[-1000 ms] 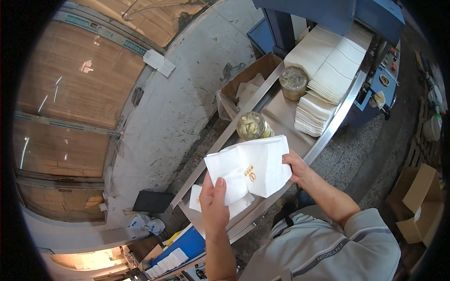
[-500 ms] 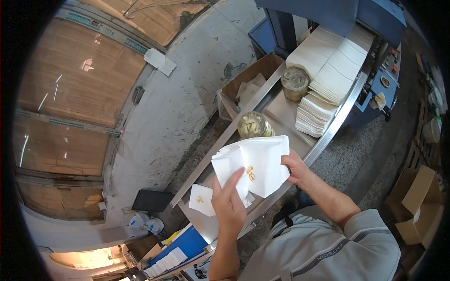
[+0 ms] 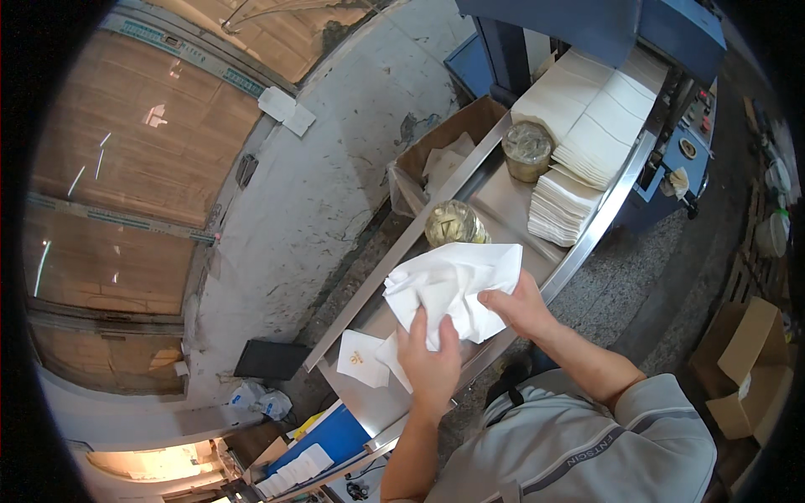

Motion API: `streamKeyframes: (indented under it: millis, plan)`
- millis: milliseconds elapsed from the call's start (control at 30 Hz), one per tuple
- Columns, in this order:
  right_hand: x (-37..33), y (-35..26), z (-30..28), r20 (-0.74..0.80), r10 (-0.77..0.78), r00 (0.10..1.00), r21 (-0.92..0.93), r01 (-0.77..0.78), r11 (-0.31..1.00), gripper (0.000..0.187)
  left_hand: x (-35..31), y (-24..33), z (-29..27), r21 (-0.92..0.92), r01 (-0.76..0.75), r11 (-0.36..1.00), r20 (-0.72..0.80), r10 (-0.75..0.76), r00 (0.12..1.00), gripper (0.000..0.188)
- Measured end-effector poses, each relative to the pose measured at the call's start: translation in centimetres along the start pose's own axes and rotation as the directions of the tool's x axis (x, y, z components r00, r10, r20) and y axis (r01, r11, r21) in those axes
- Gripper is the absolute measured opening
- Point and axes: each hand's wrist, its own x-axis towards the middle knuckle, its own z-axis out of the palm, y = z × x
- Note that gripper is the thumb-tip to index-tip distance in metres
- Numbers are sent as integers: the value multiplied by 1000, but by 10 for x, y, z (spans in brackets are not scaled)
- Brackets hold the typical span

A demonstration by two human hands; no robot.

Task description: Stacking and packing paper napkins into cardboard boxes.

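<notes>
My two hands hold a crumpled bundle of white paper bags over the near part of a metal-edged trough. My left hand grips the lower edge, its fingers bent around the paper. At the right edge, my right hand pinches the bundle with its thumb on top. A flat white paper piece with a small yellow print lies on the trough, left of my left hand. Just beyond the bundle stands a clear round container with yellowish contents.
Farther up the metal trough lie a fanned stack of white paper and another round container. A blue machine stands at the far end. Beside the trough sits a cardboard box; an open carton is at right.
The bundle has become more crumpled and its yellow print no longer shows. My left hand has moved right, its fingers curling onto the paper; my right thumb now lies over the bundle.
</notes>
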Motion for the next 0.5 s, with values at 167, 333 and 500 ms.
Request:
streamKeyframes:
  millis: [167, 333, 500]
  plan:
    - [1, -3, -11, 38, 35, 999, 138, -40, 990, 49, 4, -17, -16, -112, 252, 961, -44, -258, 965, 34]
    - [2, -7, -17, 66, 125, 990, 171, -135, 976, 56, 10, -34, -31, -451, 377, 809, 22, -411, 911, 28]
    - [3, -10, -25, 78, 141, 987, 253, -157, 955, 60, 18, -51, -50, -752, 448, 484, 129, -559, 819, 28]
